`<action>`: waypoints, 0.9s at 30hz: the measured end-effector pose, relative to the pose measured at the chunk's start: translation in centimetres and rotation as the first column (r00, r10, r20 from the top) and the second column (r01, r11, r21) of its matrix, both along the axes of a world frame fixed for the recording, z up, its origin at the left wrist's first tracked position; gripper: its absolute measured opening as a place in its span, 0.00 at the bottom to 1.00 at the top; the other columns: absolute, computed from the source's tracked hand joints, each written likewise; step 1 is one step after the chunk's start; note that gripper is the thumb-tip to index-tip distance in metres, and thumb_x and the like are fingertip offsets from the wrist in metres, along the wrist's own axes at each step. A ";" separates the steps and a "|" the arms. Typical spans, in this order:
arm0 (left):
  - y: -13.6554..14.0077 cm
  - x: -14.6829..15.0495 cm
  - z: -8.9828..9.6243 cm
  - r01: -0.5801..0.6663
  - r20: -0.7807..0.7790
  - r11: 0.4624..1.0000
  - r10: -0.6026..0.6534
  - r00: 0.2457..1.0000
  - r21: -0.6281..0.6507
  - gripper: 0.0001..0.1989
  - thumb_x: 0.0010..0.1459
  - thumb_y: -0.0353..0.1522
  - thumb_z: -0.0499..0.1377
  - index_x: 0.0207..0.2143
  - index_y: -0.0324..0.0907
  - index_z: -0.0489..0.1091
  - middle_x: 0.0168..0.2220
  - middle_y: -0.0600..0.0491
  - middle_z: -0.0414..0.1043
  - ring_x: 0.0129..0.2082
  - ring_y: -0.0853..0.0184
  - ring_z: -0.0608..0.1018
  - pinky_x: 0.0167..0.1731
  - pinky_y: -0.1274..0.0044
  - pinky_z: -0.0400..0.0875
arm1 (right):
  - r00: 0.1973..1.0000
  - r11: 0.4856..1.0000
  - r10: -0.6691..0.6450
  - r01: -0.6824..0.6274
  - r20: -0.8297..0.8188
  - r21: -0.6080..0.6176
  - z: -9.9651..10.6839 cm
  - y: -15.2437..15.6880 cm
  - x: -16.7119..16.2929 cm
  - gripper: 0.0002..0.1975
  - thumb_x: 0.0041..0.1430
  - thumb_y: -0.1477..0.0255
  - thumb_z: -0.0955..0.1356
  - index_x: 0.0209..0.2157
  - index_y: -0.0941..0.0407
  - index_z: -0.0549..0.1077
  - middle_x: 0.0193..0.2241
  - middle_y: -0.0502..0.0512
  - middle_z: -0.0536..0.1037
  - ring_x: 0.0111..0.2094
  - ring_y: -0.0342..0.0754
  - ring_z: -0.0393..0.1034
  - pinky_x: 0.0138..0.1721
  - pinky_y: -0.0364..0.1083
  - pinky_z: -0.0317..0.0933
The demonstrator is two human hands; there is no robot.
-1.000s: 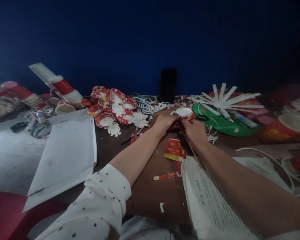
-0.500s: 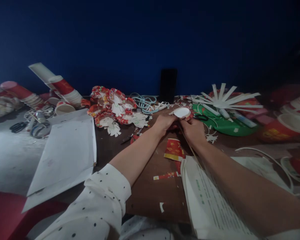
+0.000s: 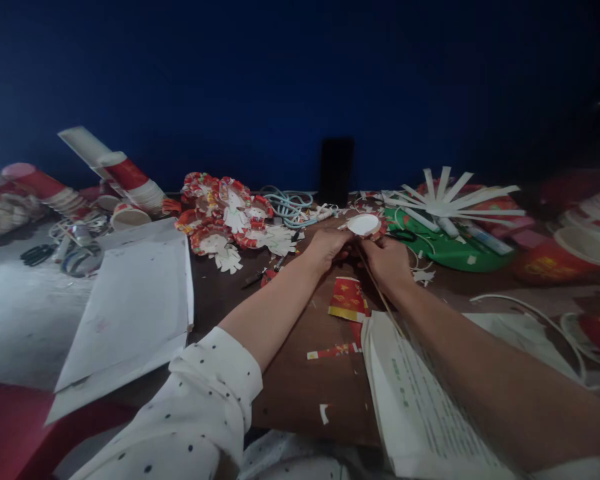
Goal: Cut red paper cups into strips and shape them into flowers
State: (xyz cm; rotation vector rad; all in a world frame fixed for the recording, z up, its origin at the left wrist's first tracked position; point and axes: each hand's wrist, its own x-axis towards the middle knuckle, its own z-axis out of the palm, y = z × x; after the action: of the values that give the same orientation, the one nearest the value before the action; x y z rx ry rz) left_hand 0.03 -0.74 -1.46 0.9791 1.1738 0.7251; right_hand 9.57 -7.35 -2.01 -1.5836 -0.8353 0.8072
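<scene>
My left hand (image 3: 329, 248) and my right hand (image 3: 389, 261) meet near the middle of the table, fingers closed. Between them is a cut paper cup piece (image 3: 363, 225) with a white round base and reddish edges, gripped from both sides. A thin stick (image 3: 379, 291) slants from under the piece toward me, passing by my right fingers. I cannot tell which hand grips the stick, as the fingertips are hidden. Just below the hands lies a red-and-gold cup wall piece (image 3: 349, 299), and nearer me a narrow red strip (image 3: 331, 351).
Red paper-cup crafts with white cut-outs (image 3: 233, 213) are piled at left, beside a pale blue cord (image 3: 290, 207). A white board (image 3: 135, 300) and stacked cups (image 3: 130, 177) stand farther left. At right are fanned white strips (image 3: 445, 200), a green sheet (image 3: 473, 259), a red cup (image 3: 563, 257) and printed papers (image 3: 415, 400).
</scene>
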 end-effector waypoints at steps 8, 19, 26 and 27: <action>-0.4 -0.2 1.2 -0.009 0.108 0.994 0.021 0.994 -0.109 0.10 0.51 0.26 0.67 0.22 0.37 0.69 0.17 0.57 0.65 0.18 0.77 0.66 0.20 0.84 0.59 | 0.978 0.999 -0.048 0.042 -0.202 -0.033 0.4 0.3 0.2 0.08 0.51 0.68 0.71 0.21 0.54 0.74 0.22 0.54 0.80 0.23 0.50 0.75 0.24 0.47 0.71; -0.1 -0.1 0.6 -0.025 0.135 0.994 0.040 0.990 -0.106 0.12 0.50 0.28 0.69 0.22 0.36 0.68 0.15 0.58 0.63 0.16 0.79 0.63 0.15 0.85 0.52 | 0.965 0.999 -0.031 0.027 -0.259 -0.021 0.9 0.3 0.0 0.07 0.52 0.69 0.71 0.22 0.53 0.76 0.24 0.54 0.81 0.25 0.49 0.76 0.23 0.44 0.68; 0.0 -0.3 0.4 -0.017 0.126 0.995 0.029 0.992 -0.093 0.10 0.49 0.30 0.70 0.24 0.36 0.71 0.17 0.58 0.63 0.15 0.80 0.62 0.16 0.84 0.51 | 0.968 0.999 -0.020 0.011 -0.251 -0.037 0.6 0.4 0.4 0.07 0.53 0.66 0.71 0.24 0.52 0.76 0.23 0.53 0.80 0.21 0.48 0.73 0.20 0.45 0.65; 0.0 -0.3 0.4 -0.016 0.125 0.995 0.028 0.992 -0.097 0.11 0.49 0.30 0.70 0.24 0.36 0.71 0.17 0.58 0.63 0.15 0.80 0.61 0.16 0.84 0.51 | 0.968 0.999 -0.019 0.009 -0.249 -0.042 0.7 0.4 0.4 0.07 0.53 0.66 0.71 0.24 0.53 0.75 0.22 0.53 0.80 0.21 0.48 0.73 0.20 0.44 0.65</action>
State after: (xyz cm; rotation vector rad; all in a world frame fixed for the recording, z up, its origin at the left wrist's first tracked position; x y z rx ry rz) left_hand -0.23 -0.70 -1.05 0.8299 1.1004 0.7312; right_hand 9.94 -6.99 -1.35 -1.4844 -0.6285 0.9951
